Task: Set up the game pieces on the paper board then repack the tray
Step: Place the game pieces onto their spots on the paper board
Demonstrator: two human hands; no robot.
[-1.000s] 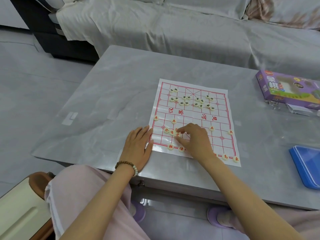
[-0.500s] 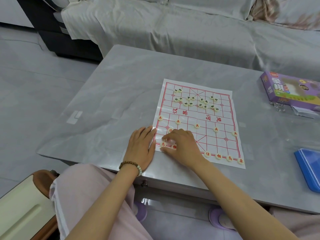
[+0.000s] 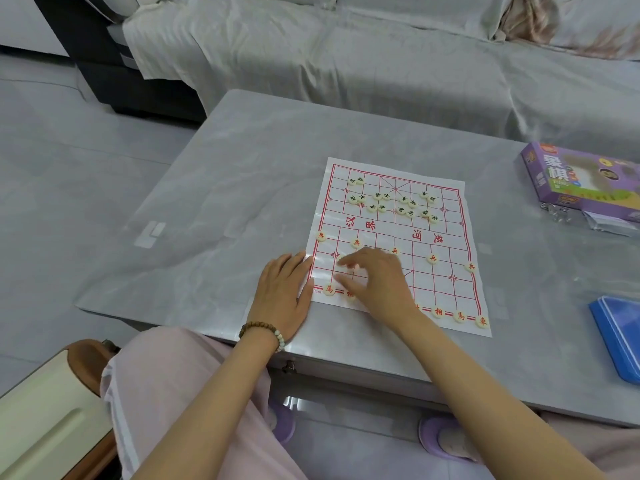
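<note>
Left hand: our left hand [image 3: 282,296] lies flat with fingers straight and together, its fingertips touching the near-left edge of the paper board [image 3: 391,233] and pinning it to the table [image 3: 225,202].
Right hand: our right hand [image 3: 377,282] is just right of the left, over the board's near-left corner with fingers bent down. We cannot tell whether it pinches a piece.
Done: the red soldiers [image 3: 432,258] stand in a row just beyond the right hand, and red back-rank pieces [image 3: 460,316] sit either side of its wrist.
Left: the dark pieces [image 3: 382,208] lie clustered well beyond both hands, and we judge them unplaced.
Repacking: not begun, we judge. The blue tray [image 3: 620,337] waits well to the right hand's right.
</note>
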